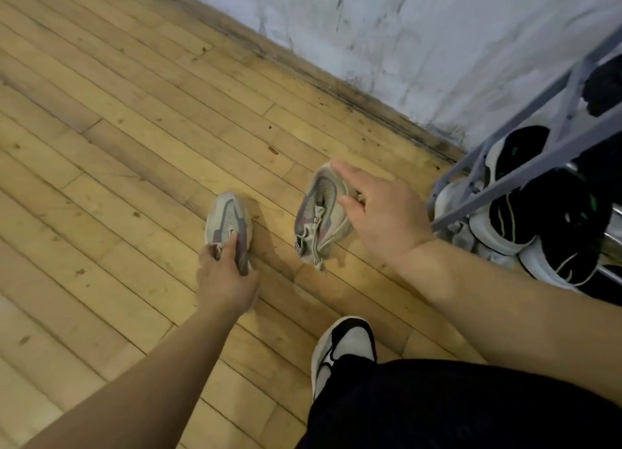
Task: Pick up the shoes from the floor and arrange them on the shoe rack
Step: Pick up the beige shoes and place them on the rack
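My dark trouser leg (471, 408) and the black-and-white trainer on my foot (343, 351) fill the bottom of the view, planted on the wooden floor (117, 146). Ahead of that, my left hand (225, 277) has its fingers curled round the heel of one small grey shoe (227, 218), which sits mid-floor with its toe pointing toward the wall (404, 45). My right hand (380, 209) is spread wide over the second shoe (319, 213), thumb by the laces and a finger out past the toe. I cannot tell whether it touches yet, and it holds nothing. That shoe lies nearer the floor's edge along the wall, tipped a little on its side, just short of the shoe rack (525, 176) at the right. I judge the step is to close my right hand on it, and the surest hold would match the left: fingers into the opening at the heel, thumb outside, so the soft upper does not fold and the loose laces do not drag. Then both can rise together. The rack's lower level already holds bulky black-and-white trainers (515, 220) packed close, with another dark shoe above, and the grey slanted bars cross in front of them. Finding a free gap and threading past those bars looks like the awkward part. My own foot stands close behind too.
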Tool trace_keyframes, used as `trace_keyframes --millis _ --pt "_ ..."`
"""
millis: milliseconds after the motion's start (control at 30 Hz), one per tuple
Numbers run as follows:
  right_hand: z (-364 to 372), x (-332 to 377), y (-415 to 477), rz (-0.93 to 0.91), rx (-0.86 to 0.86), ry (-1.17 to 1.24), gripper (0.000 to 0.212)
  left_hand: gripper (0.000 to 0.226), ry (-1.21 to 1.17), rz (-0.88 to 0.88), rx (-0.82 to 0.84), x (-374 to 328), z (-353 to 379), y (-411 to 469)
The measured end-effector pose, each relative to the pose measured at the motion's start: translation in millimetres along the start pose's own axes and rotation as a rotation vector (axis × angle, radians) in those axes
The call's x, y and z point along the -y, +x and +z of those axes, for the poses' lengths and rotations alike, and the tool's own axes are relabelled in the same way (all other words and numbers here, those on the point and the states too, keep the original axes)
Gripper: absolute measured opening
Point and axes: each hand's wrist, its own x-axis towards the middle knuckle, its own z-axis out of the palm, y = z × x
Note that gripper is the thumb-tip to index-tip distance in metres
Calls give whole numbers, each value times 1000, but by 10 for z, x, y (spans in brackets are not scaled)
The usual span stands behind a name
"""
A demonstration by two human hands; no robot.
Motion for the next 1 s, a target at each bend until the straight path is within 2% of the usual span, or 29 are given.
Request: trace_keyframes --millis 133,333,433,733,867,1000 --pt "-395 -252 -503 43 -68 64 51 81 -238 114 17 -235 -150 -281" --pt "-1002 -594 -1213 138 -189 172 52 83 -314 493 -6 -1144 -613 -885" --pt "-1376 -635 -1486 150 -284 151 53 85 -338 642 4 -1619 -876 -1261" --pt "-2533 -721 -2661 183 -575 159 52 83 -362 1078 -53 -2395 -1472 -2607" --pt "-2924 -910 -3295 201 -695 159 51 83 -254 1249 -86 -2680 -1601 -3214" --pt "-3145 -1237 -3869 269 -788 203 46 81 -198 1378 2 -3107 -1511 -3778"
